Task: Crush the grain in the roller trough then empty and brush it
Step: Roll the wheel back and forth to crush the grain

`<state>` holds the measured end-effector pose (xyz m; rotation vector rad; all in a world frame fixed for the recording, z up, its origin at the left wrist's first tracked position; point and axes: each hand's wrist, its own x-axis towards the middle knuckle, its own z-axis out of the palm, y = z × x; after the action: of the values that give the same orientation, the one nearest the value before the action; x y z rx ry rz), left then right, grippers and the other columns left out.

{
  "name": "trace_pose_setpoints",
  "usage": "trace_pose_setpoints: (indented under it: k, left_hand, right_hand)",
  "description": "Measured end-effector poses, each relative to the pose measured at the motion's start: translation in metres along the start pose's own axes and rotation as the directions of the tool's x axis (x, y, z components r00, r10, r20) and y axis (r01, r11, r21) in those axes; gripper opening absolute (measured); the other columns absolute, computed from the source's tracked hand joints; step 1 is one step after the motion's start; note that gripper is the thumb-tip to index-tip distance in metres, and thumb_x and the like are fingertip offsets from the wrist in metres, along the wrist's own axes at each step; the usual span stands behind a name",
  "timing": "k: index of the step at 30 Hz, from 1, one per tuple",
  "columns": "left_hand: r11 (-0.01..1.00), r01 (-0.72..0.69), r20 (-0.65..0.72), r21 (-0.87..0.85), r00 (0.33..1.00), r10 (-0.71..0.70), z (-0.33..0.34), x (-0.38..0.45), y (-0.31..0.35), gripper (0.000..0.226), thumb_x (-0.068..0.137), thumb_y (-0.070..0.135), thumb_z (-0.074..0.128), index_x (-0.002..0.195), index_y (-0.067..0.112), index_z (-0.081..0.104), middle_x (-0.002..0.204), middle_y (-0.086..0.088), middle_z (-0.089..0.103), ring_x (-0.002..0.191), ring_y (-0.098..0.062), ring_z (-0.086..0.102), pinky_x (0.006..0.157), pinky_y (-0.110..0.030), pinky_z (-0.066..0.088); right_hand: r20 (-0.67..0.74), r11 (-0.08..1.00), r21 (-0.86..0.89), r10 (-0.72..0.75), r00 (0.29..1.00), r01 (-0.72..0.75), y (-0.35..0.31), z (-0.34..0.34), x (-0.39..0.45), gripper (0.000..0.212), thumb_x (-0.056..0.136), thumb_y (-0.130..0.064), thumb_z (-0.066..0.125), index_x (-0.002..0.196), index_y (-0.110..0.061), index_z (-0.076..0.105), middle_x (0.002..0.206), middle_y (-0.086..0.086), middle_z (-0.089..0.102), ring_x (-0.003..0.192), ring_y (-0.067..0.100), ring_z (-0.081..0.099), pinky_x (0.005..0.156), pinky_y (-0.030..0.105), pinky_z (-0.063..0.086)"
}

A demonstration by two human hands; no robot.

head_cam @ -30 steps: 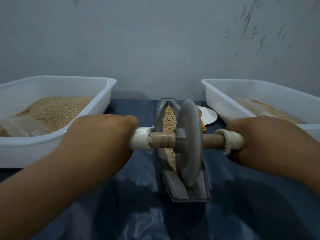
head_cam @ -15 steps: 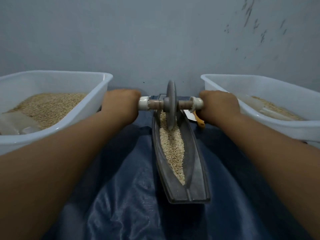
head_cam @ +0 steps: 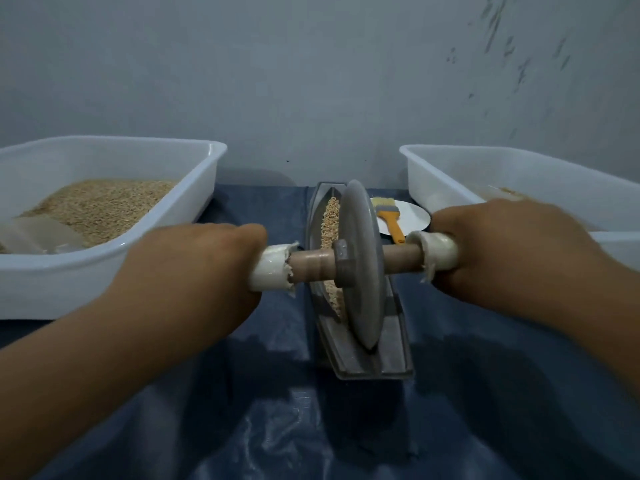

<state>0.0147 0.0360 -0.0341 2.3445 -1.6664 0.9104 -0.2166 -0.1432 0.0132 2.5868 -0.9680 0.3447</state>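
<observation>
While no writing can be read anywhere, both hands, left hand (head_cam: 194, 271) and right hand (head_cam: 502, 251), clamp the axle of the roller wheel (head_cam: 362, 268), standing in the grain-filled trough (head_cam: 367, 365) on a blue-sheeted worktop (head_cam: 242, 427) below a scuffed grey wall (head_cam: 311, 81).

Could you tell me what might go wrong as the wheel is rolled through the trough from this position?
The roller wheel stands near the open near end of the trough, so it might push grain out onto the blue sheet. Both the left hand and the right hand grip frayed white handle wraps, which could slip. A hard sideways lean might tip the narrow trough.
</observation>
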Motion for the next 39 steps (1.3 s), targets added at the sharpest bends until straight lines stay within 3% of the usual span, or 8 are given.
trace_pose_setpoints:
  k: [5,9,15,22,25,28,33,39]
  left_hand:
    - [0.992,0.122,0.124,-0.039,0.985,-0.116,0.027,0.034,0.007,0.026,0.076,0.030,0.063,0.073,0.032,0.038,0.060,0.009,0.045,0.052,-0.008,0.042,0.051,-0.026,0.036]
    - [0.973,0.216,0.197,-0.081,0.960,-0.197,0.051,0.091,0.003,0.016,0.079,0.022,0.062,0.081,0.029,0.048,0.069,0.005,0.048,0.068,-0.020,0.051,0.067,-0.033,0.045]
    - [0.988,0.155,0.103,-0.014,0.983,-0.153,0.061,0.123,-0.001,0.014,0.079,0.018,0.061,0.082,0.027,0.051,0.064,0.006,0.039,0.065,-0.024,0.046,0.064,-0.033,0.040]
    - [0.996,0.088,0.096,-0.034,0.992,-0.084,0.024,0.055,0.013,0.026,0.080,0.027,0.064,0.076,0.031,0.038,0.060,0.009,0.038,0.058,-0.015,0.043,0.057,-0.028,0.035]
    - [0.999,-0.036,-0.045,-0.014,0.998,0.035,-0.002,0.020,0.015,0.034,0.063,0.025,0.073,0.068,0.031,0.039,0.051,0.010,0.037,0.044,-0.013,0.038,0.043,-0.020,0.021]
    - [1.000,-0.025,-0.061,0.009,0.998,0.025,-0.019,0.011,0.015,0.041,0.047,0.025,0.079,0.064,0.032,0.042,0.044,0.010,0.038,0.037,-0.011,0.034,0.049,-0.009,0.010]
    - [0.997,0.077,0.038,-0.005,0.996,-0.077,0.020,0.039,0.014,0.026,0.076,0.030,0.068,0.074,0.032,0.042,0.057,0.011,0.039,0.051,-0.008,0.038,0.051,-0.025,0.033]
    - [0.983,0.177,0.089,-0.053,0.981,-0.172,0.061,0.108,0.001,0.017,0.079,0.021,0.062,0.080,0.029,0.047,0.065,0.006,0.042,0.065,-0.022,0.046,0.063,-0.031,0.040]
  right_hand:
    - [0.020,1.000,0.012,0.012,1.000,-0.013,-0.010,0.034,0.042,0.020,0.075,-0.034,0.059,0.067,-0.028,0.041,0.064,-0.009,0.048,0.055,0.013,0.043,0.047,0.023,0.021]
    - [0.034,0.996,0.083,0.041,0.999,-0.044,-0.006,0.064,0.102,0.019,0.063,-0.031,0.064,0.069,-0.027,0.046,0.066,-0.010,0.050,0.061,0.016,0.049,0.048,0.023,0.022]
    - [0.020,0.981,0.165,0.101,0.995,-0.103,0.001,0.088,0.130,0.010,0.065,-0.031,0.056,0.072,-0.026,0.051,0.069,-0.008,0.056,0.058,0.011,0.048,0.048,0.023,0.026]
    - [0.065,0.993,0.107,0.038,0.997,-0.045,-0.010,0.048,0.053,0.014,0.076,-0.031,0.059,0.070,-0.027,0.047,0.066,-0.009,0.050,0.059,0.014,0.046,0.048,0.025,0.027]
    - [0.074,0.997,0.078,0.016,0.997,-0.022,-0.004,0.022,0.010,0.015,0.076,-0.042,0.058,0.072,-0.030,0.050,0.065,-0.009,0.054,0.058,0.010,0.050,0.046,0.025,0.027]
    - [0.053,0.997,0.079,0.016,0.998,-0.020,-0.001,0.002,-0.009,0.021,0.070,-0.052,0.052,0.064,-0.034,0.046,0.056,-0.012,0.049,0.052,0.002,0.043,0.044,0.024,0.024]
    - [0.089,0.998,0.040,0.045,0.995,-0.049,-0.010,0.031,0.028,0.013,0.076,-0.038,0.059,0.074,-0.027,0.051,0.067,-0.009,0.053,0.057,0.010,0.046,0.046,0.023,0.024]
    - [-0.015,0.987,0.133,0.094,0.995,-0.092,-0.005,0.078,0.112,0.018,0.066,-0.029,0.062,0.068,-0.026,0.045,0.065,-0.008,0.051,0.056,0.014,0.046,0.048,0.024,0.025]
